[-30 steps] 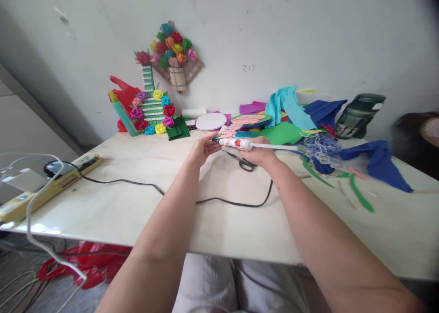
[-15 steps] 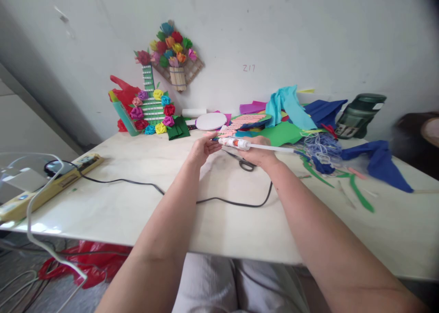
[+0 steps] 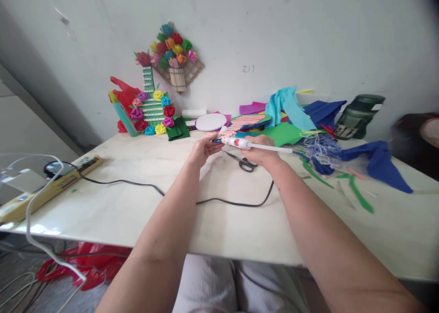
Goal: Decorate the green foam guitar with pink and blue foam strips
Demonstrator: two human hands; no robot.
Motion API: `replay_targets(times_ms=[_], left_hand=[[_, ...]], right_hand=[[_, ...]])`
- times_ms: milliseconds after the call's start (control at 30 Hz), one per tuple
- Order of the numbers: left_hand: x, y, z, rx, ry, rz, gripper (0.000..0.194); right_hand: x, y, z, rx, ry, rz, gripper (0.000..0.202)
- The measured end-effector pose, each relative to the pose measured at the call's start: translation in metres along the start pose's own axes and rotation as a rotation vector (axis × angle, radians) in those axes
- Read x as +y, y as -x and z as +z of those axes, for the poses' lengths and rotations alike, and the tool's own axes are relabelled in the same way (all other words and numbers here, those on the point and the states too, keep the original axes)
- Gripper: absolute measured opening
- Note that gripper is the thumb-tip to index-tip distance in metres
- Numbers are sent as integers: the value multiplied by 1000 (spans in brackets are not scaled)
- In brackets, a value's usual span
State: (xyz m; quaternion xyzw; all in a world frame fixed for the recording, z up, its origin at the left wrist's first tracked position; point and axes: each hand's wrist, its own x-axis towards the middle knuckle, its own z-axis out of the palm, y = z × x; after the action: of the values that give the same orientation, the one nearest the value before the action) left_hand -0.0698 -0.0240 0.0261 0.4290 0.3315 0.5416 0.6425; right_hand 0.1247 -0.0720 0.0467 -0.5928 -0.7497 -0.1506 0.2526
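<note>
My right hand [image 3: 261,151] is closed around a white glue gun [image 3: 236,142]. A long, pale glue stick [image 3: 274,147] sticks out of its back end, pointing right. My left hand [image 3: 204,149] pinches the near end of a guitar-shaped craft piece [image 3: 245,123] with pink strips across it and green and blue edges. The gun's nozzle lies close to that end, by my left fingertips; whether it touches cannot be made out. Black-handled scissors [image 3: 246,166] lie on the table below my hands.
A black cord [image 3: 226,202] crosses the table from the power strip [image 3: 65,183]. Behind stand a flower-trimmed paper guitar [image 3: 152,105] and a white oval disc [image 3: 210,122]. Coloured cloth [image 3: 283,107], tangled yarn [image 3: 320,146] and a dark green bottle [image 3: 360,116] are at right.
The glue gun has shifted very slightly right and stays by the craft piece's near end. Both hands keep their holds.
</note>
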Motion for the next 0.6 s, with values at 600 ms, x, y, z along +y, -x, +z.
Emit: replay_targets(times_ms=[600], left_hand=[[-6, -4, -7, -39, -57, 5, 37]], right_hand=[[0, -2, -7, 46, -1040, 259, 16]])
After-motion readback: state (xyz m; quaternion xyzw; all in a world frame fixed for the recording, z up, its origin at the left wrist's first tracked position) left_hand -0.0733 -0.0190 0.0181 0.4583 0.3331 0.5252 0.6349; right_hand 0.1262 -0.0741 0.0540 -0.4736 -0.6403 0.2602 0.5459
